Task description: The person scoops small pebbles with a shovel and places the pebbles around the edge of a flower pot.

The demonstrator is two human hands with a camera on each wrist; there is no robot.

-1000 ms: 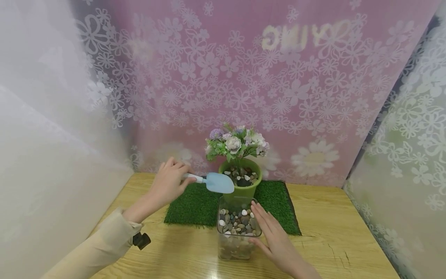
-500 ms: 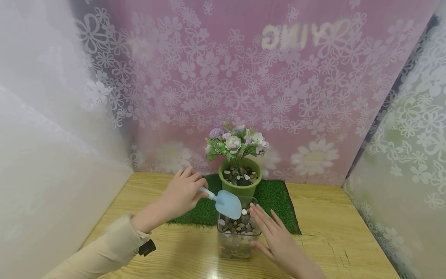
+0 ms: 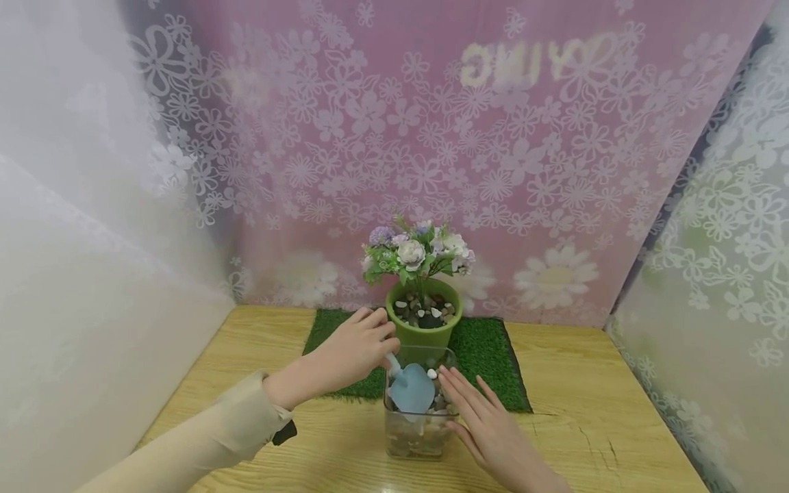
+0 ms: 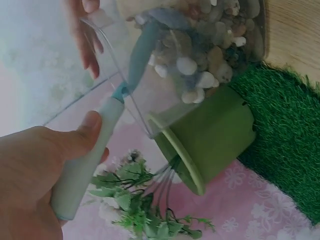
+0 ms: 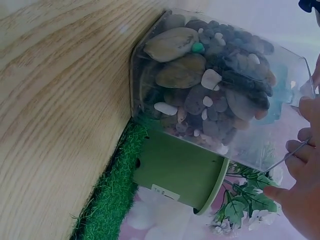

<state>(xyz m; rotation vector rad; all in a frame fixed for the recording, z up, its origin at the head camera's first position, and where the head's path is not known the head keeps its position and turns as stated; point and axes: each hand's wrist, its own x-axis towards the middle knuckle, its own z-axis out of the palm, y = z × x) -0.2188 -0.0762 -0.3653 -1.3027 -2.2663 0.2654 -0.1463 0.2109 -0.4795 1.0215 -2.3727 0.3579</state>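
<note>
My left hand (image 3: 354, 352) grips the white handle (image 4: 82, 172) of a small garden trowel. Its light blue blade (image 3: 411, 390) points down inside a clear square container (image 3: 425, 415), against the pebbles. Through the container's wall in the right wrist view, grey, brown and white pebbles (image 5: 195, 97) show, and the blade is visible at their top. My right hand (image 3: 490, 431) lies along the container's right side with fairly straight fingers, its fingertips (image 3: 445, 375) at the rim.
Right behind the container stands a green flowerpot (image 3: 425, 335) with pebbles and a bunch of white and purple flowers (image 3: 411, 255). The pot is on a green turf mat (image 3: 487, 356) on the wooden table (image 3: 573, 411). Patterned curtains (image 3: 382, 157) enclose the back and sides.
My left hand has moved right and down, bringing the trowel from beside the flowerpot into the container, blade now tipped down onto the pebbles. My right hand has hardly moved.
</note>
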